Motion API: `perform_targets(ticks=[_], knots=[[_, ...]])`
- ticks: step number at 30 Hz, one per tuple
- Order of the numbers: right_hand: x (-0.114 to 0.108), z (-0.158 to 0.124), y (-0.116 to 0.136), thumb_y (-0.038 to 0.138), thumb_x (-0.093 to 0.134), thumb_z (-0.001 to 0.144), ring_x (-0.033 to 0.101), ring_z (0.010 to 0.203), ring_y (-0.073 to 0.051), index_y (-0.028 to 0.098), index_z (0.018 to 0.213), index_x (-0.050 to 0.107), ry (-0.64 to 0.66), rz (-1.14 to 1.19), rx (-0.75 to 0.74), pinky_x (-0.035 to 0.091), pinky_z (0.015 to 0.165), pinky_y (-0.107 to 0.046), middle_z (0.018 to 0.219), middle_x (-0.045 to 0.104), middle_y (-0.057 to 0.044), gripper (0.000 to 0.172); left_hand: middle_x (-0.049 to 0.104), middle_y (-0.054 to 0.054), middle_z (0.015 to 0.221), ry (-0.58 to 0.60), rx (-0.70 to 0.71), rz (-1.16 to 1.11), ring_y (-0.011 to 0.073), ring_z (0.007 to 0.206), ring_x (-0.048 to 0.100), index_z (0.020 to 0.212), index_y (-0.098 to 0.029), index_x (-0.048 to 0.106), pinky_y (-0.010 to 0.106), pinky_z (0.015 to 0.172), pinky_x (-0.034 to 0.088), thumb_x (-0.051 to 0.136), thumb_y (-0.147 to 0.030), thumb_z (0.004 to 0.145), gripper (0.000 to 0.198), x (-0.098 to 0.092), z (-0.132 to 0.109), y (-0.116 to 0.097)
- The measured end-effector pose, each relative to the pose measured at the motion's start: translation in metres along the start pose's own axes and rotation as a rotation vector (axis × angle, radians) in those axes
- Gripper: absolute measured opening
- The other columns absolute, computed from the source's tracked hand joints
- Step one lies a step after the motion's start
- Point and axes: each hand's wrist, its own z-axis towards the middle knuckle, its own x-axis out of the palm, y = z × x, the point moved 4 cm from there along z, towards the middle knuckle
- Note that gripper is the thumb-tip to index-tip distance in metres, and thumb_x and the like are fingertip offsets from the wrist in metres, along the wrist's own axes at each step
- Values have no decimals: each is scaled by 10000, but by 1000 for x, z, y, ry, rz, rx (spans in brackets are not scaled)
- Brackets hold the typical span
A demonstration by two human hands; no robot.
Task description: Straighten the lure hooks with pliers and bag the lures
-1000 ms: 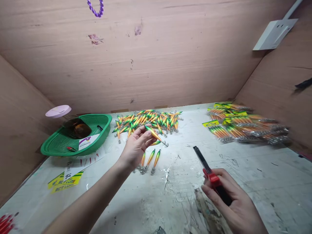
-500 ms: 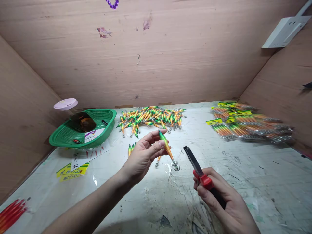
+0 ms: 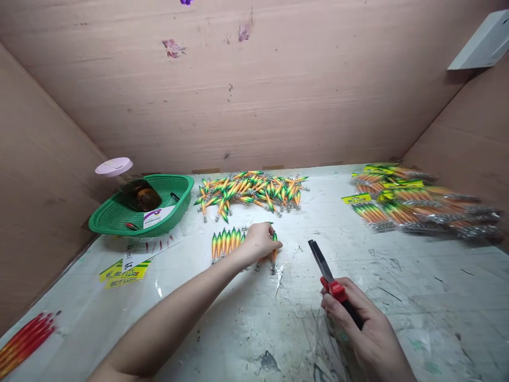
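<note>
My left hand (image 3: pixel 260 241) reaches over the middle of the table, its fingers pinched at the upper part of a green-and-orange squid jig (image 3: pixel 274 253) whose hooks point toward me. Left of the hand, several matching jigs (image 3: pixel 226 241) lie side by side in a row, partly covered by my wrist. My right hand (image 3: pixel 358 318) is wrapped around the handle of a red-and-black stapler (image 3: pixel 333 286), held above the table with its metal nose pointing up and away. The stapler touches no jig.
A loose pile of jigs (image 3: pixel 250 191) lies at the back. Packed lures (image 3: pixel 421 204) in clear bags with yellow headers lie at right. A green basket (image 3: pixel 181 204), yellow header cards (image 3: pixel 127 276) and red lures (image 3: pixel 27 339) are at left. A wooden wall (image 3: pixel 278 106) rises behind.
My left hand has brought the jig from in the air down to the right end of the row on the table. The right hand still holds the stapler, nearly unmoved. The view has shifted slightly.
</note>
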Motion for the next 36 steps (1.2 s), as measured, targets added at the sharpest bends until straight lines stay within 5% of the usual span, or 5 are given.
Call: perform_targets(ticks=[8,13,18,24,36], knots=[[4,-4,-6,364,530,959,631,758,-146,223,798,610,108,-98,-81,525,676,-193,834,603,-12,229,567,-18,586,-17,13,-17,210,659,636,627,-221,489,269,574,419,713,-197,656,227,-8,-8,2],[-6,-12,0,309,504,969,634,695,-142,229,771,584,223,-263,-178,532,620,-214,811,604,-23,229,607,-16,596,163,30,-208,158,589,636,639,-210,476,265,569,481,653,-335,777,257,-12,-37,-10],[-28,-13,16,265,517,940,641,673,-146,234,778,614,311,-335,-264,538,583,-216,765,619,-20,192,592,-25,564,310,36,-363,121,517,580,646,-196,515,241,498,457,692,-364,753,266,-12,-66,-23],[-36,-18,29,294,511,955,643,671,-141,247,803,634,541,-343,-220,538,574,-210,776,635,-13,201,582,-35,548,363,97,-287,127,502,568,644,-194,538,230,454,399,733,-430,725,317,-9,-81,-33],[-37,-18,32,400,516,946,663,693,-183,259,758,659,613,-236,-101,569,598,-247,774,662,-37,275,527,-56,495,346,105,-220,118,446,551,590,-211,487,217,420,348,728,-422,723,347,-10,-90,-36]])
